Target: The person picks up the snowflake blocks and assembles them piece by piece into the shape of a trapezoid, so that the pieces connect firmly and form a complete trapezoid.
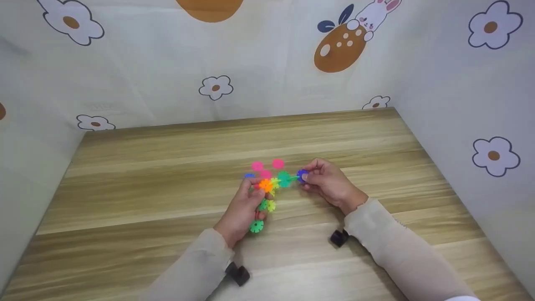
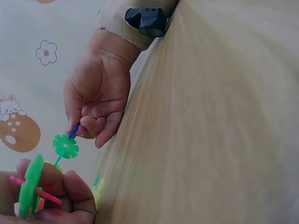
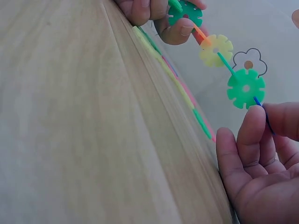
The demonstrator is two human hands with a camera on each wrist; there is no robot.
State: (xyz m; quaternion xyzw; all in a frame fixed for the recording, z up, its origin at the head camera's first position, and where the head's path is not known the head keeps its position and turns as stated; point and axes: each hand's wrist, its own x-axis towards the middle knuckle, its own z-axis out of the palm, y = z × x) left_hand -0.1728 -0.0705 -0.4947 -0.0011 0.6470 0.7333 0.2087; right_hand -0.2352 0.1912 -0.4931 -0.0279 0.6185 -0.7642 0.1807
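A chain of slotted plastic snowflake discs stretches between both hands, each disc set crosswise into its neighbour. My left hand holds the chain near an orange disc, its fingers curled round that part. At the near end of the chain, a green disc sticks out below the left palm. Toward the right come a yellow disc and a green disc. My right hand pinches the blue disc at the far end between thumb and forefinger. The left palm hides some middle discs.
Loose discs lie flat on the wooden table behind and beneath the chain, among them a pink disc, a blue disc and a yellow disc. A patterned cloth wall borders the table's back and sides.
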